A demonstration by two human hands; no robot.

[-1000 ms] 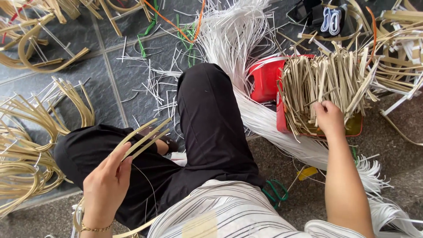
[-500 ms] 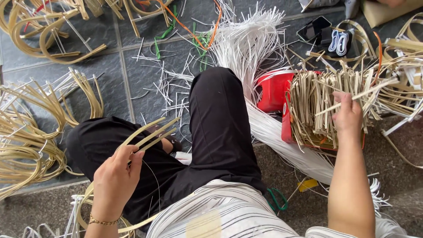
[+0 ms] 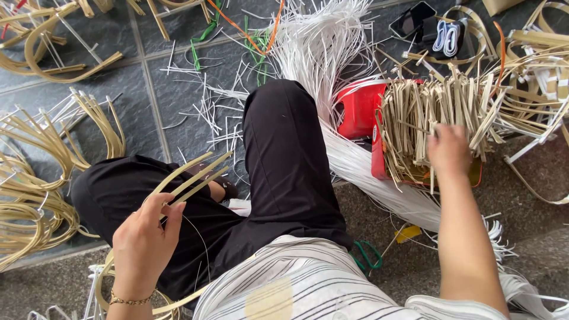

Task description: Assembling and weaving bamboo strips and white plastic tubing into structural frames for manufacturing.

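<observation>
White strips point(image 3: 323, 44) (loose) crowd the floor beside red tub point(image 3: 360, 109).

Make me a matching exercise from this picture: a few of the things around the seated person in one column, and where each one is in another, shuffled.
Things:
1. left hand
2. right hand
3. white strips
4. green scissors

Places:
A. on the floor beside the striped shirt
B. fanned out on the floor beyond the knee
C. holding curved tan strips over the lap
D. on the short tan strips in the red container

Pairs: 1-C, 2-D, 3-B, 4-A
</observation>
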